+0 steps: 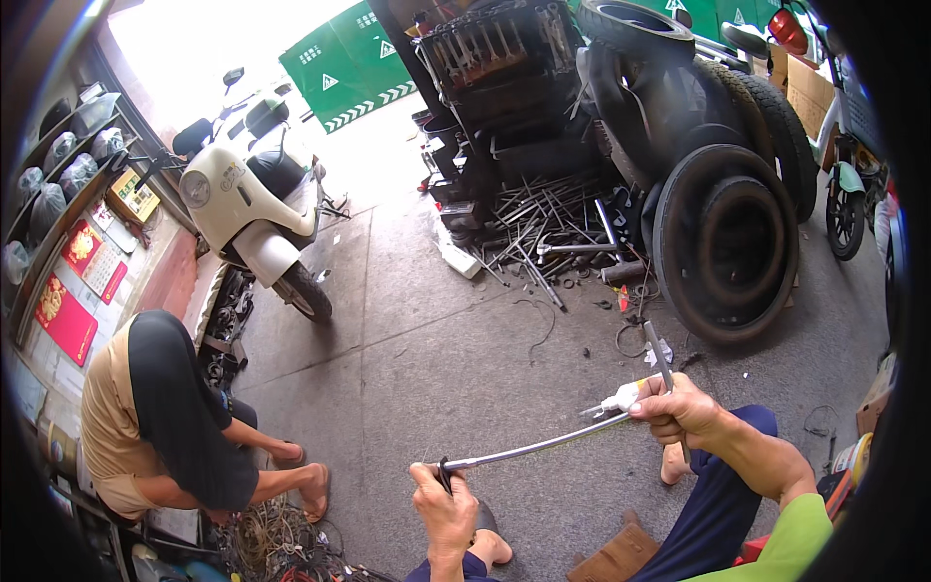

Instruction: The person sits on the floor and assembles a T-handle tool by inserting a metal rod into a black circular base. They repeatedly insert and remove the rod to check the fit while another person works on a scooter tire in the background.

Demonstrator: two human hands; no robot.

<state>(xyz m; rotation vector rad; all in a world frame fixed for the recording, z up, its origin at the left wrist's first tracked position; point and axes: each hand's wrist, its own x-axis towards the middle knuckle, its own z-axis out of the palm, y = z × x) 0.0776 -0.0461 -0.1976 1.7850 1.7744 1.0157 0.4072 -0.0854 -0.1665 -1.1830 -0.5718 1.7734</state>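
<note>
Cream-coloured scooter [221, 199] stands far left. Your left hand [446, 509] pinches the black-ended tip of a slender, curved silver rod [533, 450], raised above the grey floor [456, 378]; a white nozzled bottle [621, 398] shows beside your right hand [685, 411], whose fingers close around the rod's other end and a straight grey metal bar [658, 354].

My sleeve [793, 538] is bright lime green, my trousers [693, 529] navy blue, my slim curved rod [543, 449] silvery grey. Another person's clothes [107, 398] are tan and black. The floor [427, 369] is grey, the scooter [228, 199] cream, the tyres [722, 242] black, the posters [68, 322] red with gold, and the green barrier [354, 73] carries white triangles and white chevron stripes.
</note>
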